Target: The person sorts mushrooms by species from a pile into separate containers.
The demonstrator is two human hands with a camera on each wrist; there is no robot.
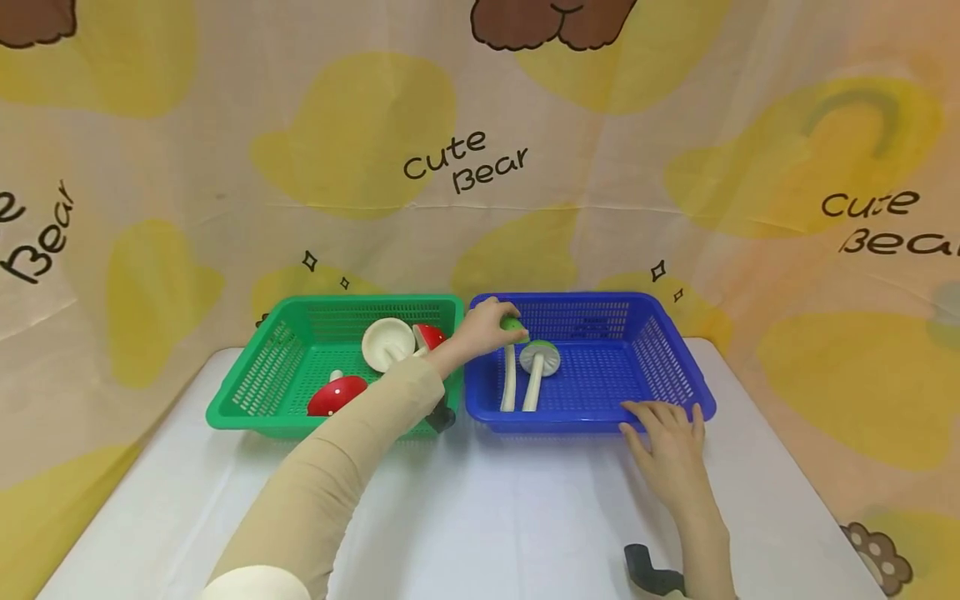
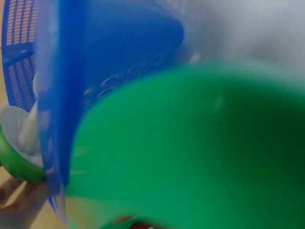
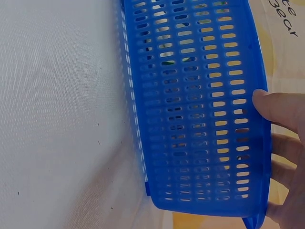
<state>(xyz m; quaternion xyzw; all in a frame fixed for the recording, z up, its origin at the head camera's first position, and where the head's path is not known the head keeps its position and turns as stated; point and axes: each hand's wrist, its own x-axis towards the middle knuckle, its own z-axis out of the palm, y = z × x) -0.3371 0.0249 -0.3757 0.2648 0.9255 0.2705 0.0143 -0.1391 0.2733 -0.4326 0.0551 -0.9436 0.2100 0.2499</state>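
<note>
Mushrooms are getting sorted. Left hand point(image 1: 483, 329) grips a green mushroom point(image 1: 514, 327) over the blue basket point(image 1: 667, 350), beside another. Right hand point(image 1: 671, 446) rests flat, holding nothing. Three wait in the green basket point(image 1: 262, 375).

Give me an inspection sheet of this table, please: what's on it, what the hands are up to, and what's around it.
Surface: white table, bare in front of the baskets.
Job's things: blue basket holds two green-capped mushrooms; one lies loose, the other is in the left hand's grip. Green basket beside it, rims close together, holds two red-capped mushrooms and a cream one.
Clutter: nothing seen.
Hands: left hand grips the green cap over the blue basket; right hand rests with straight fingers on the blue basket's near rim.
Cables: nothing seen; dark wrist straps only.
Surroundings: "Cute Bear" printed cloth behind and beside the table.
</note>
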